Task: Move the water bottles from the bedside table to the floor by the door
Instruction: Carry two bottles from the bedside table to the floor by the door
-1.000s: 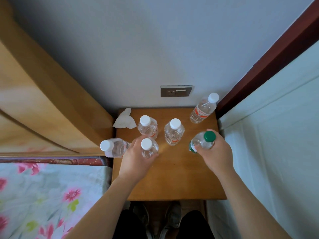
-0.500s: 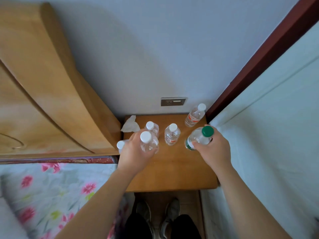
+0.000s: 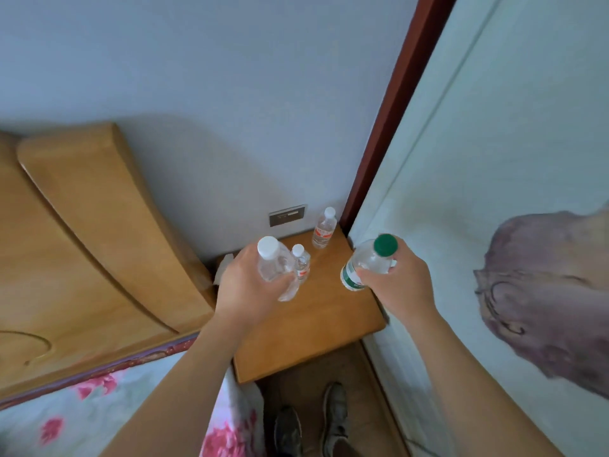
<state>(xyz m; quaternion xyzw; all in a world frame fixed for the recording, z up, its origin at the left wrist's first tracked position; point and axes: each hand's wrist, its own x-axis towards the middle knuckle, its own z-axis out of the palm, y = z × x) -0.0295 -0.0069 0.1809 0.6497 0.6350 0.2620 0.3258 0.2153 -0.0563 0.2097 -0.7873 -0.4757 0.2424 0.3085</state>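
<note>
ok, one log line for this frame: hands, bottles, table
left hand: holds white-cap bottle | right hand: holds green-cap bottle | bedside table: two bottles visible | floor: none placed in view

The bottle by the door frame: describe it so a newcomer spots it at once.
Find the wooden bedside table wedged between the headboard and the door. At its far right corner, beside the dark red door frame, stands a clear bottle. Unlike its neighbours, it has a red label, stands alone and no hand holds it.
</note>
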